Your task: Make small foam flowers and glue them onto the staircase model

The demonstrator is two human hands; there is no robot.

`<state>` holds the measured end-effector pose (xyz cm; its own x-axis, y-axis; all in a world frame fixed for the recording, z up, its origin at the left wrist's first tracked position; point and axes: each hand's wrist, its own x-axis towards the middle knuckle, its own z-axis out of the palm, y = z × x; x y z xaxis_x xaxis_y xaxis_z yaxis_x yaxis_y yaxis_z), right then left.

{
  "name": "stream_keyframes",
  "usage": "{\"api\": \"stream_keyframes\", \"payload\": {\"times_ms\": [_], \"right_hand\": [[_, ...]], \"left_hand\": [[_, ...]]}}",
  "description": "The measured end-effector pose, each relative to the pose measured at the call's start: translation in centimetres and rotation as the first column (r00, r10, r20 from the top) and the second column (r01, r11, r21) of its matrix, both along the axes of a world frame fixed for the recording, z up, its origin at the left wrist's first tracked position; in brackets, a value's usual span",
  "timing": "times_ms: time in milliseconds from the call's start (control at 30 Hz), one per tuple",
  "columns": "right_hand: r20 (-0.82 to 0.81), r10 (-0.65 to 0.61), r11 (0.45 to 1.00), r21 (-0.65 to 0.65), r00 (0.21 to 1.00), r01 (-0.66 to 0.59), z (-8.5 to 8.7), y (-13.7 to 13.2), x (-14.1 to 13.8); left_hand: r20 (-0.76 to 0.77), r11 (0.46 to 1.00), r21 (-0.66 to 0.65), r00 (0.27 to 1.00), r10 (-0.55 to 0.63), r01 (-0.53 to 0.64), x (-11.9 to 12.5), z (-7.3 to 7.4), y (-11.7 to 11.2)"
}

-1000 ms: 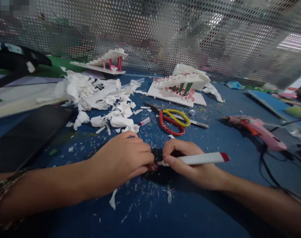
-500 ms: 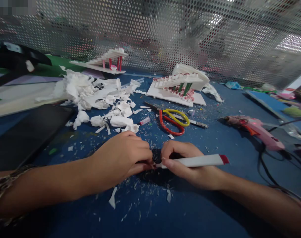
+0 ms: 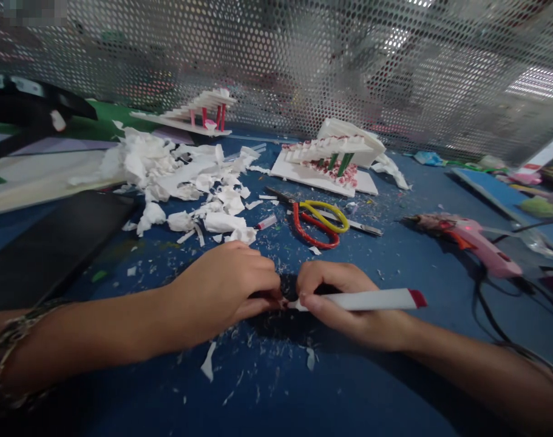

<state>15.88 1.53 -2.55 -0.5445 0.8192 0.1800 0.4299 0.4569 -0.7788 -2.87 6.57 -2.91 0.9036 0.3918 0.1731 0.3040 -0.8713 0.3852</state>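
My right hand [image 3: 344, 300] grips a white marker [image 3: 376, 299] with a dark red end, its tip pointing left. The tip meets a tiny reddish piece [image 3: 284, 303] pinched in the fingertips of my left hand [image 3: 240, 282]; the piece is too small to name. Both hands are low over the blue table [image 3: 303, 388]. A marker cap [image 3: 266, 222], clear with a red end, lies just beyond my left hand. Farther off, scissors [image 3: 319, 221] with one red and one yellow handle rest on a metal tool [image 3: 367, 228].
Torn white paper [image 3: 189, 176] is heaped behind my left hand, near a black flat slab [image 3: 57, 243]. Two small stair models [image 3: 324, 161] stand by the perforated metal screen [image 3: 267, 54]. At right lies a pink glue gun [image 3: 479, 240] with its cable. White scraps litter the table.
The marker and my right hand have shifted very slightly right and down, with the tip still at the small piece. My left hand stays nearly in place.
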Motion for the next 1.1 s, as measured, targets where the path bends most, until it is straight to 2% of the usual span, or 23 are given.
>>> {"api": "stream_keyframes", "payload": {"times_ms": [67, 333, 467, 600, 833, 967, 1100], "right_hand": [[0.010, 0.017, 1.000, 0.020, 1.000, -0.017, 0.0, 0.0, -0.1], [0.006, -0.100, 0.995, -0.022, 0.995, 0.100, -0.1, -0.1, 0.0], [-0.101, -0.182, 0.982, -0.076, 0.978, 0.175, -0.3, -0.1, 0.3], [-0.216, -0.222, 0.971, -0.140, 0.951, 0.195, -0.4, 0.1, 0.4], [-0.427, -0.302, 0.947, -0.238, 0.852, 0.216, -0.9, 0.3, 0.5], [-0.412, -0.308, 0.944, -0.246, 0.858, 0.220, -0.9, 0.4, 0.6], [-0.381, -0.272, 0.958, -0.198, 0.884, 0.209, -0.7, 0.3, 0.6]], "left_hand": [[-0.001, 1.000, -0.006, 1.000, -0.004, 0.004, 0.0, 0.0, 0.0], [0.001, 0.994, -0.107, 1.000, 0.006, -0.006, 0.0, -0.1, 0.4], [-0.029, 0.988, -0.153, 0.999, 0.026, -0.030, 0.0, 0.4, 0.4], [-0.049, 0.986, -0.136, 0.994, 0.095, -0.100, 0.1, 0.9, 0.3], [-0.006, 0.992, -0.120, 0.999, -0.036, 0.035, 0.1, 0.1, 0.5], [-0.031, 0.977, -0.193, 0.995, -0.096, 0.088, -0.1, 0.5, 0.7], [-0.058, 0.964, -0.241, 0.990, -0.127, 0.110, -0.3, 1.0, 0.9]]}}
